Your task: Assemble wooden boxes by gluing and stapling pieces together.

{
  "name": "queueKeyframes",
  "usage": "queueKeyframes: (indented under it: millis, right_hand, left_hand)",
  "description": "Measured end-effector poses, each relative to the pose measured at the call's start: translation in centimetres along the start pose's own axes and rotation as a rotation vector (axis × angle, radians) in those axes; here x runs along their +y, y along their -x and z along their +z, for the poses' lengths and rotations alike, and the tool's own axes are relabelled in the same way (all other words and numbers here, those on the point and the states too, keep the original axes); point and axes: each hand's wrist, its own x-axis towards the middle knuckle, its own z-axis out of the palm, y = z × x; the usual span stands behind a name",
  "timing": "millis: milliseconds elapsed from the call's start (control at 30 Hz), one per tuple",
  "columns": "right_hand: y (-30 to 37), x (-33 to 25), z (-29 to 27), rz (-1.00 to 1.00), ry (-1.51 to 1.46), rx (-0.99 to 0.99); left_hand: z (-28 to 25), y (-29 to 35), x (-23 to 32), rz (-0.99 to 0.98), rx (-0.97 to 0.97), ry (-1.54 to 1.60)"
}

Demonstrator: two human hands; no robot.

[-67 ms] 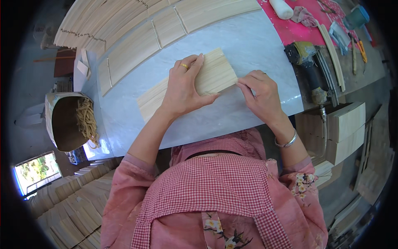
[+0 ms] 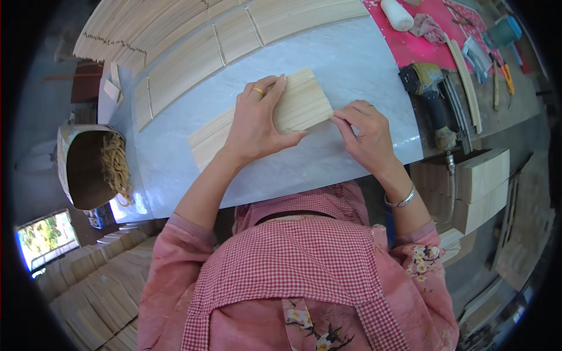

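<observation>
A pale wooden board (image 2: pixel 301 99) lies at a slant on the white, glossy tabletop (image 2: pixel 281 161). My left hand (image 2: pixel 254 120) spans it, fingers over its far edge and thumb along its near edge. Part of the board is hidden under that hand. At the board's right near corner, my right hand (image 2: pixel 367 131) is closed in a pinch, thumb and forefinger meeting at the corner. Whether a small sliver is also between those fingertips is too small to tell.
Stacked wooden boards (image 2: pixel 170 35) line the table's far side. A nail gun (image 2: pixel 433 96) lies at right, beside a pink cloth (image 2: pixel 398 50) with a white roll (image 2: pixel 397 14). An open container (image 2: pixel 88 169) with rubber bands (image 2: pixel 117 167) hangs by the left edge. More boards (image 2: pixel 99 281) stand lower left.
The whole view has shifted slightly. Both hands and the board keep the same positions relative to each other.
</observation>
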Motion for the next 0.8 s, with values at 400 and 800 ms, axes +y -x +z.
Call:
queueKeyframes:
  millis: [400, 800]
  right_hand:
    - [1.5, 8.5, -10.8, 0.643, 0.753, -0.099]
    - [-3.7, -5.2, -12.9, 0.804, 0.239, -0.140]
  left_hand:
    - [0.6, 0.6, -1.1, -0.008, 0.173, -0.058]
    - [1.4, 0.8, -1.2, -0.049, 0.229, -0.068]
